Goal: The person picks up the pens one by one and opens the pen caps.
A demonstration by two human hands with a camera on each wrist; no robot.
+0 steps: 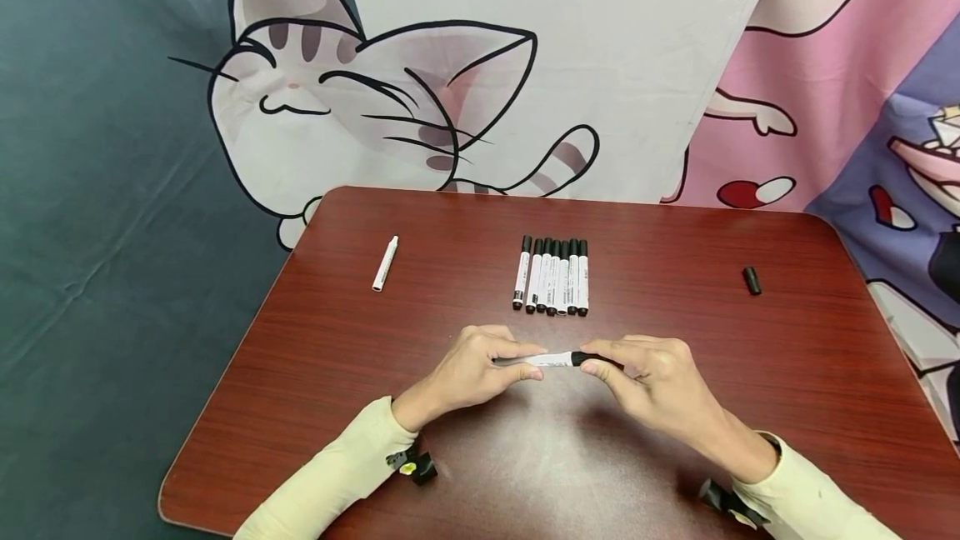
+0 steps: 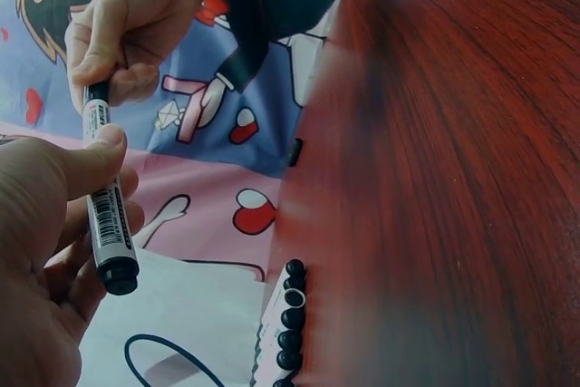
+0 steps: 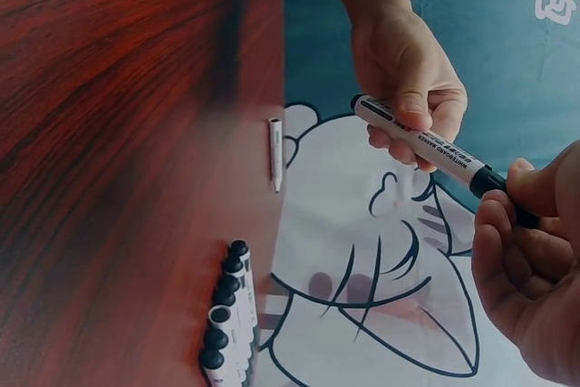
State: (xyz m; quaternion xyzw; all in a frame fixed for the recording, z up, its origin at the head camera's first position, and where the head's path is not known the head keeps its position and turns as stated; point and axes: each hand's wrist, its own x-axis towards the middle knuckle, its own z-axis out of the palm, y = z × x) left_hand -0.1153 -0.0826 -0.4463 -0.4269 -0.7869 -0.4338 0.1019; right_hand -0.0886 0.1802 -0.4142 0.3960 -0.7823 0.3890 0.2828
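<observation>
The left hand (image 1: 480,365) pinches the white barrel of a marker (image 1: 553,360), the thumb on one side and the other fingers on the opposite side; the barrel's black end pokes out past its grip. The right hand (image 1: 656,377) pinches the marker's black cap (image 3: 488,181) between thumb and fingers. So the marker lies between the two hands, roughly level from side to side, the middle of its barrel bare, with "WHITEBOARD MARKER" printed on it. It is held above the worktop (image 1: 300,373), on the near side of a row of markers (image 1: 551,273).

The row is made of seven markers lying side by side, their caps pointing away from the person; the leftmost sits at a slight slant. Seen end-on from the wrists, one of them shows a pale ring at its near end. Well to the left of the row lies a white pen (image 1: 386,263), its narrow end pointing away from the person. Well to the right of the row lies a loose black cap (image 1: 752,281). Beyond the row, past the worktop's far edge, hangs a cloth printed with a smiling cat (image 1: 300,127).
</observation>
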